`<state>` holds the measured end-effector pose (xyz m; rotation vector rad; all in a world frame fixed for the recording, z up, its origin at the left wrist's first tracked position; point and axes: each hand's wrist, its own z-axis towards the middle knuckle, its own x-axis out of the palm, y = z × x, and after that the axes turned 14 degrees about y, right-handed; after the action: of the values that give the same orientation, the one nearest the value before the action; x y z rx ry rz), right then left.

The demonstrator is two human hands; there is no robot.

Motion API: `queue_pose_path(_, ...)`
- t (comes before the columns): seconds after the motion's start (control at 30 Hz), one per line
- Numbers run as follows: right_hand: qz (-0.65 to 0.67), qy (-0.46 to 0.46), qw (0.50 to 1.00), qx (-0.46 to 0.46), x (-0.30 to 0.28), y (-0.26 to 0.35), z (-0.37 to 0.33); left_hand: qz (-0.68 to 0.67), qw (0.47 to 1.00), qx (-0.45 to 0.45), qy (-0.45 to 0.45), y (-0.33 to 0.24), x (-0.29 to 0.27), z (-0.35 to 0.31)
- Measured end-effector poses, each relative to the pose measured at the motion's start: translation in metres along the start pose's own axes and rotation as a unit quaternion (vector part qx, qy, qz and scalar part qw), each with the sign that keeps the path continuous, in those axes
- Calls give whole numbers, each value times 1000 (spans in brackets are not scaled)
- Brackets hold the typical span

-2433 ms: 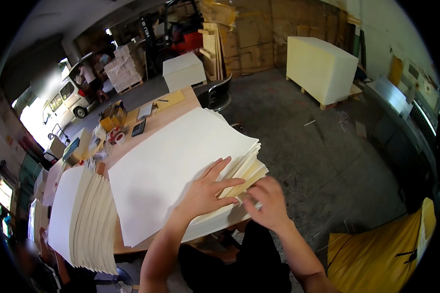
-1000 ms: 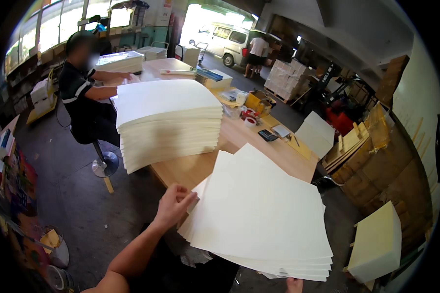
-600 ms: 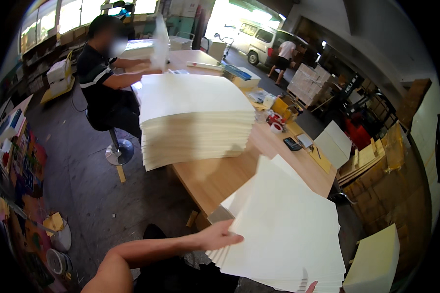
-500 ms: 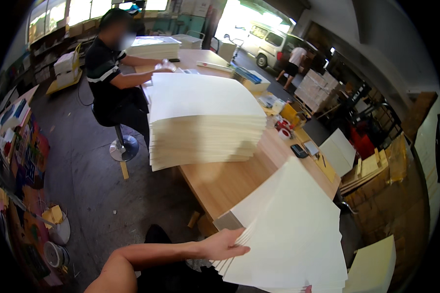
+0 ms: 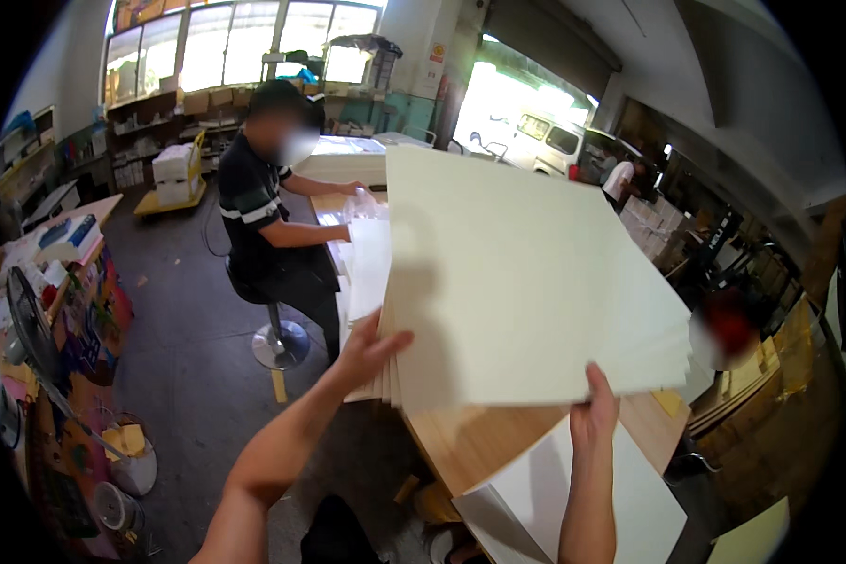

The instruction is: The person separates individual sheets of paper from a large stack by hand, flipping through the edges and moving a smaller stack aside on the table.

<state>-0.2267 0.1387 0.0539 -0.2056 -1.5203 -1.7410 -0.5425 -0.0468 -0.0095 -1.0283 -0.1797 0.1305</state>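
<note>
A batch of large cream-white sheets (image 5: 526, 282) hangs raised over the wooden table (image 5: 479, 437), tilted with its broad face toward me. My left hand (image 5: 367, 352) grips its lower left edge, thumb on the front face. At the lower edge, right of the middle, my right hand (image 5: 596, 414) holds it too, thumb in front and the other fingers hidden. The layers are slightly fanned at the right corner. Behind them the tall sheet stack on the table is mostly hidden. More white sheets (image 5: 620, 489) lie on the near table end, under my right forearm.
A co-worker (image 5: 273, 207) sits on a stool (image 5: 280, 344) at the table's left side, handling white material. A fan (image 5: 30, 315) and a cluttered bench (image 5: 103, 263) stand at left. Wood pieces (image 5: 747, 381) lie at right. A person bends by boxes (image 5: 650, 221) near a van (image 5: 545, 141).
Both hands have lifted the sheets from the near table end, up and leftward, in front of the tall stack. My right hand has come fully into view. The view has turned left.
</note>
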Motion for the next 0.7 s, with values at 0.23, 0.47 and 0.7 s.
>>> queue_pose_path(0.23,95,13,991,91,6,-147,204,-45,989,-127,-62,22,-113,95)
queue_pose_path(0.47,6,-116,970,213,-1,-236,212,-176,926,-298,-152,95,-166,84)
queue_pose_path(0.7,82,-66,973,207,-11,-220,201,-217,929,-283,-101,103,-181,94)
